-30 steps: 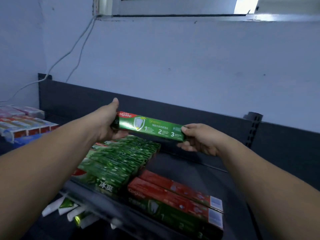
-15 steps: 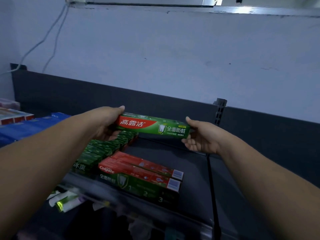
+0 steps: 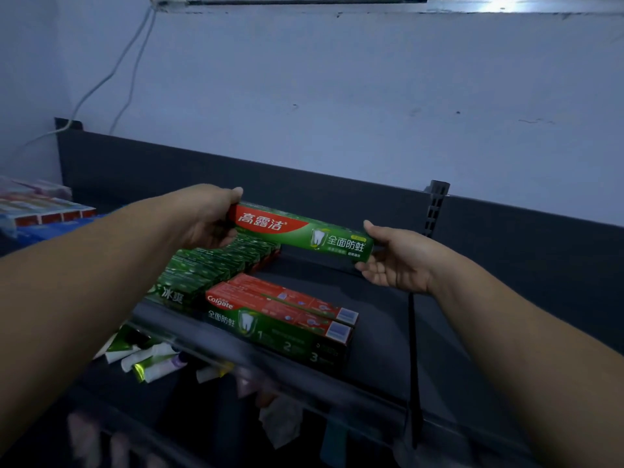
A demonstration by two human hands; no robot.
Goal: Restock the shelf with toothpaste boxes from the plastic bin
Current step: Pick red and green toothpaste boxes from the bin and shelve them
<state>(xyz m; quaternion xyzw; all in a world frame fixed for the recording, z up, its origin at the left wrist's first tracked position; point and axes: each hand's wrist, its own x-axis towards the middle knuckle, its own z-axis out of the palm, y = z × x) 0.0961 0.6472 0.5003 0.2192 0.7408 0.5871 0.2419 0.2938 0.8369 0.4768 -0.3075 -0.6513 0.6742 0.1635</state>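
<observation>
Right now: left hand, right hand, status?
Left hand: gripping the left end of the green toothpaste box.
Right hand: pinching the same box's right end.

Retail shop, toiletries section: dark metal gondola shelf [image 3: 378,298] with a back panel [image 3: 202,163], a slotted upright [image 3: 435,207] and a clear front rail [image 3: 202,342] along the near edge. Stock sits in rows of identical items: green toothpaste boxes [image 3: 209,268] at left, Colgate boxes [image 3: 280,315] just right of them, tubes [image 3: 152,363] on the tier below, more boxed goods [image 3: 44,211] far left. Behind is a bare painted wall [image 3: 337,96] with exposed cables [image 3: 111,72].
</observation>
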